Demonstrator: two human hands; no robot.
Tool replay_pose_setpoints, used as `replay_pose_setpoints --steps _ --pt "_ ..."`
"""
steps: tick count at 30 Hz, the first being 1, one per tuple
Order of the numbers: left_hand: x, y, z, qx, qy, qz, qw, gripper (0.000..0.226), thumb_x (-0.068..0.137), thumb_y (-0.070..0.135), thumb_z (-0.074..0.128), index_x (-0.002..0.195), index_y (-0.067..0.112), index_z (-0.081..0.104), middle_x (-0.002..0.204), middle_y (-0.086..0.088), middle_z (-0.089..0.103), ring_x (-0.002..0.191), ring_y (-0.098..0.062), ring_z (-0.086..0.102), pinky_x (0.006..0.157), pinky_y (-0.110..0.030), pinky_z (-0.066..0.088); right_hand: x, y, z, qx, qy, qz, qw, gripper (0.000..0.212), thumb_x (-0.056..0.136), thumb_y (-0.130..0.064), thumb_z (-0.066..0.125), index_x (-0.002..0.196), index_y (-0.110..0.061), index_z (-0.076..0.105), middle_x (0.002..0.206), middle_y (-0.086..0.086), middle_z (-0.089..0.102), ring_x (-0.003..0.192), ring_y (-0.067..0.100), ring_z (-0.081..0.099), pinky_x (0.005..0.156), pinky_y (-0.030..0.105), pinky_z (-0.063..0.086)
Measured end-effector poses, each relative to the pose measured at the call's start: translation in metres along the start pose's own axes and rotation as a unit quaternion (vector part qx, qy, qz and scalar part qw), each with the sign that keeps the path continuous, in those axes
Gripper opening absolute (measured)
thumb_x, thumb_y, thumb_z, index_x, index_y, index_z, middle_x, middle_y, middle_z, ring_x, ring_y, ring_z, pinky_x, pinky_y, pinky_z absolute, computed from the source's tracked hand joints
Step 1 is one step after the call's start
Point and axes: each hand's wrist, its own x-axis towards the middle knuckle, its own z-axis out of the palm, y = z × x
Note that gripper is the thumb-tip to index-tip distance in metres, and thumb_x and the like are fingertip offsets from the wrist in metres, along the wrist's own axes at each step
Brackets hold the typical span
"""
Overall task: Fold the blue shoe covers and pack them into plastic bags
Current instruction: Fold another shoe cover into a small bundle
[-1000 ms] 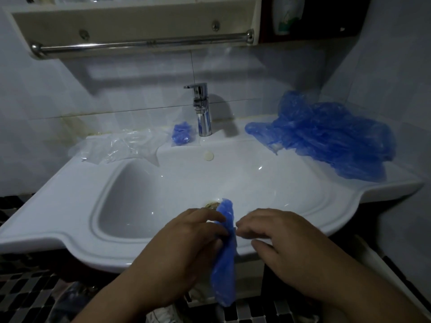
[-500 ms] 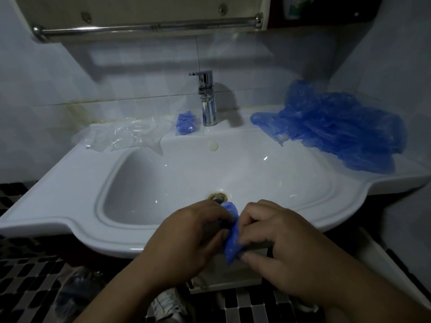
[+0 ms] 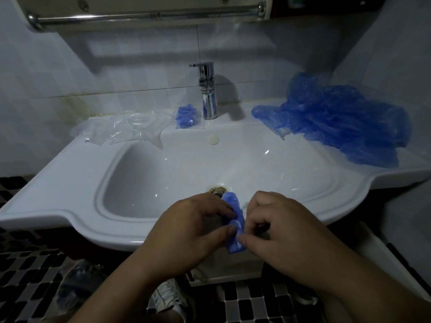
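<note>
Held just above the near edge of a white sink (image 3: 77,220), in front of the drain (image 3: 218,190): a narrow, folded blue shoe cover (image 3: 233,226), roughly upright. Pinched on its left side between thumb and curled fingertips (image 3: 231,214) of the left hand (image 3: 186,238); gripped on its right side by the curled fingers of the right hand (image 3: 286,231), thumb tip at its lower end. At the sink's far right corner, a loose pile of blue shoe covers (image 3: 338,122). At the far left, crumpled clear plastic bags (image 3: 123,129); just left of the chrome faucet (image 3: 208,94), a small bag (image 3: 187,116) stuffed with blue covers. Label on a container (image 3: 296,3) at the top edge too dim to read.
</note>
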Motion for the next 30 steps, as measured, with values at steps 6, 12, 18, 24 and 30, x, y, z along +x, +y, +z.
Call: replay_pose_setpoints --steps 6,12,18,24,30 --pt "0.001 -0.001 0.000 0.024 -0.004 -0.014 1.000 0.028 0.077 0.050 0.062 0.101 0.038 0.071 0.104 0.026 0.066 0.097 0.003 0.062 0.082 -0.030 0.052 0.000 -0.001 -0.007 0.029 0.003 -0.024 0.999 0.027 0.068 -0.038 0.080 0.069 -0.029 0.054 0.087 -0.013 0.053 0.086 0.007 0.056 0.069 0.021 0.045" --pt "0.000 0.001 -0.001 0.000 -0.014 -0.013 1.000 0.029 0.076 0.051 0.061 0.100 0.038 0.070 0.104 0.024 0.066 0.098 -0.001 0.064 0.083 -0.033 0.052 0.001 -0.001 -0.003 -0.044 -0.032 -0.061 0.997 0.024 0.073 -0.032 0.080 0.085 -0.036 0.059 0.096 -0.018 0.047 0.099 0.002 0.046 0.076 0.015 0.039" --pt "-0.002 -0.002 -0.010 -0.035 -0.070 0.016 0.997 0.047 0.063 0.013 0.060 0.106 0.027 0.072 0.115 0.018 0.065 0.109 -0.002 0.061 0.092 -0.025 0.048 0.003 -0.002 -0.003 0.042 -0.027 -0.029 0.998 0.007 0.081 -0.038 0.063 0.075 -0.034 0.060 0.091 -0.016 0.053 0.094 0.005 0.052 0.075 0.015 0.037" --pt "-0.002 0.000 -0.013 -0.119 -0.083 0.014 0.989 0.029 0.079 0.039 0.066 0.101 0.024 0.076 0.113 0.009 0.066 0.108 -0.012 0.064 0.092 -0.038 0.050 0.004 0.000 -0.002 0.105 -0.017 0.014 0.994 0.016 0.086 -0.026 0.064 0.070 -0.027 0.063 0.090 -0.010 0.057 0.088 0.010 0.058 0.076 0.028 0.047" --pt "0.003 0.003 -0.002 -0.069 -0.018 -0.023 0.997 0.014 0.080 0.036 0.064 0.088 0.033 0.075 0.096 0.018 0.069 0.090 -0.005 0.066 0.079 -0.039 0.053 0.008 -0.003 0.005 0.076 0.043 0.049 0.995 0.015 0.079 -0.030 0.075 0.069 -0.026 0.065 0.083 -0.011 0.058 0.080 0.007 0.059 0.070 0.026 0.049"
